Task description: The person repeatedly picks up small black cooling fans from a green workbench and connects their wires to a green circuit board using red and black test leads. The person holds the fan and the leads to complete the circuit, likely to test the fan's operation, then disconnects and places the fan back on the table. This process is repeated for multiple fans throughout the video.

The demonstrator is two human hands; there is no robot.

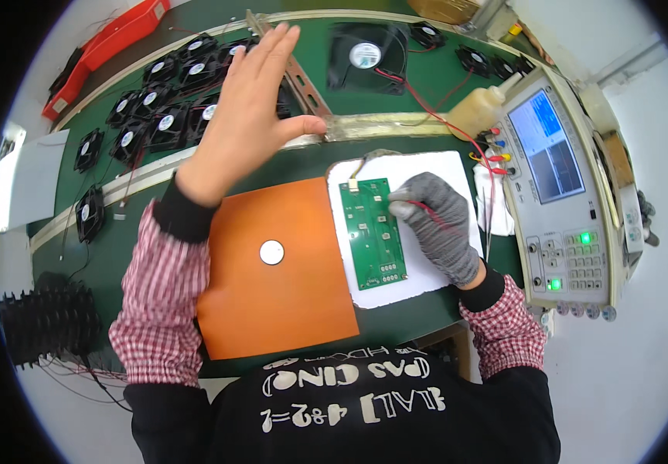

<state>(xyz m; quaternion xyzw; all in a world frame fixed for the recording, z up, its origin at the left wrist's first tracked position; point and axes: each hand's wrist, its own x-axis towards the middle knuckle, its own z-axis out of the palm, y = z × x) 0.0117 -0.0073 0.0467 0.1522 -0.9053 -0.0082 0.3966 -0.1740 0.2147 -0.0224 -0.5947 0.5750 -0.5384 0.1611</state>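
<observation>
My bare left hand [249,108] is raised over the table's far part, its fingers stretched out and thumb apart, holding nothing. Beyond its thumb, to the right, a black cooling fan [347,71] looks blurred, and a red lead [419,100] runs from it. My right hand [438,224], in a grey knit glove, is closed with its fingertips at the right edge of a green circuit board [369,247]. A thin red wire passes out of its pinch. The board lies on a white pad [419,290], with a small white connector [353,185] at its top left corner.
Several black fans [165,122] lie at the far left, and more stacked fans [48,325] stand near left. An orange mat [272,309] bears a white round disc [271,252]. At right are a test instrument [566,247] and a beige bottle [477,108]. A slotted metal strip [303,85] divides the back.
</observation>
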